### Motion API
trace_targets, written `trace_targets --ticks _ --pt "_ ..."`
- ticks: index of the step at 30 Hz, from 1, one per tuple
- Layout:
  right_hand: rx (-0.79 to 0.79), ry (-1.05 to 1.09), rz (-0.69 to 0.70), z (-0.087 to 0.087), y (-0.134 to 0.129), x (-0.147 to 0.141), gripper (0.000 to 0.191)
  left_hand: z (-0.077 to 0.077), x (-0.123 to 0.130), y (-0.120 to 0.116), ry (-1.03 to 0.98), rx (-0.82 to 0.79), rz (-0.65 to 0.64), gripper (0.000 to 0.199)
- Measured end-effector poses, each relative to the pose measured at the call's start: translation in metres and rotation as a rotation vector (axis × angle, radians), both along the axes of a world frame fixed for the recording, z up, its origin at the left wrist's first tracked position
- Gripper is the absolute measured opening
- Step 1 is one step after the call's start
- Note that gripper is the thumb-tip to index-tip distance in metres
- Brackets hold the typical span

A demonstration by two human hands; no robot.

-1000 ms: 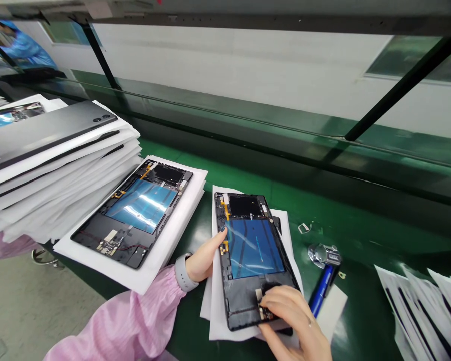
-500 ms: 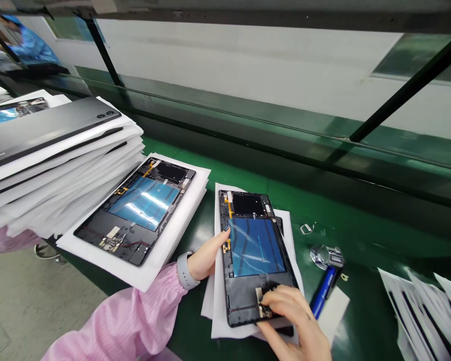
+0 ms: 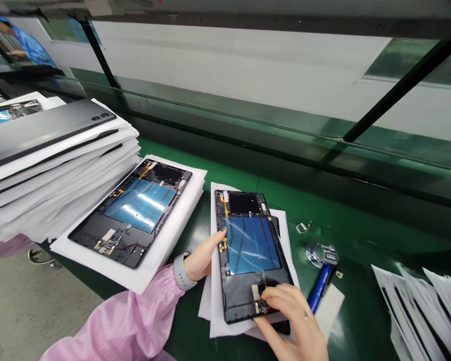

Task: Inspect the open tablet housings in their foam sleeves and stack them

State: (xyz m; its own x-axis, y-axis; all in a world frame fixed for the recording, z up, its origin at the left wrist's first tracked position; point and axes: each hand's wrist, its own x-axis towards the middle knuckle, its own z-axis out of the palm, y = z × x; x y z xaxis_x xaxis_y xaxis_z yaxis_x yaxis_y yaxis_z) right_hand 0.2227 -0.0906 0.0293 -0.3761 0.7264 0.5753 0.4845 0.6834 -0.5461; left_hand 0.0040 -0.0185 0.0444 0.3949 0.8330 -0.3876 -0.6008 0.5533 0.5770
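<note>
An opened tablet [image 3: 253, 245] with a blue battery panel lies over white sheets [image 3: 220, 328] in the lower middle. My left hand [image 3: 206, 253] grips its left edge, thumb on top beside the battery. My right hand [image 3: 295, 318] is at the lower right corner, with its fingertips on the small circuit board [image 3: 262, 303] and its thumb at the bottom edge. What lies under the right fingertips is hidden. Another opened tablet [image 3: 135, 213] rests on a stack of white sheets to the left.
A tall stack of sheets and devices [image 3: 97, 165] stands at the far left, a grey tablet [image 3: 56, 130] on top. To the right lie a blue pen-like tool [image 3: 320, 288], a round metal piece [image 3: 315, 254] and a white card [image 3: 330, 311]. More interleaved sheets [image 3: 417, 311] stand at right.
The whole view has shifted slightly, so most things sit a little further left. Both hands keep their places on the tablet.
</note>
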Motion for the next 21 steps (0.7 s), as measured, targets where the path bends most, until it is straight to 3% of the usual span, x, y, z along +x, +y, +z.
trace_targets --ticks 7,15,21 --pt "0.034 0.001 0.033 0.0042 0.0004 -0.0030 0.034 0.0048 0.0008 0.0003 -0.014 -0.005 0.033 0.042" --pt "-0.019 -0.017 0.019 -0.0032 0.0009 -0.0027 0.024 0.0069 0.0018 -0.0006 -0.027 0.015 0.022 0.046" --pt "-0.022 -0.082 -0.051 -0.0010 0.0001 -0.0039 0.018 0.0083 0.0035 -0.0005 0.020 0.028 0.042 0.036"
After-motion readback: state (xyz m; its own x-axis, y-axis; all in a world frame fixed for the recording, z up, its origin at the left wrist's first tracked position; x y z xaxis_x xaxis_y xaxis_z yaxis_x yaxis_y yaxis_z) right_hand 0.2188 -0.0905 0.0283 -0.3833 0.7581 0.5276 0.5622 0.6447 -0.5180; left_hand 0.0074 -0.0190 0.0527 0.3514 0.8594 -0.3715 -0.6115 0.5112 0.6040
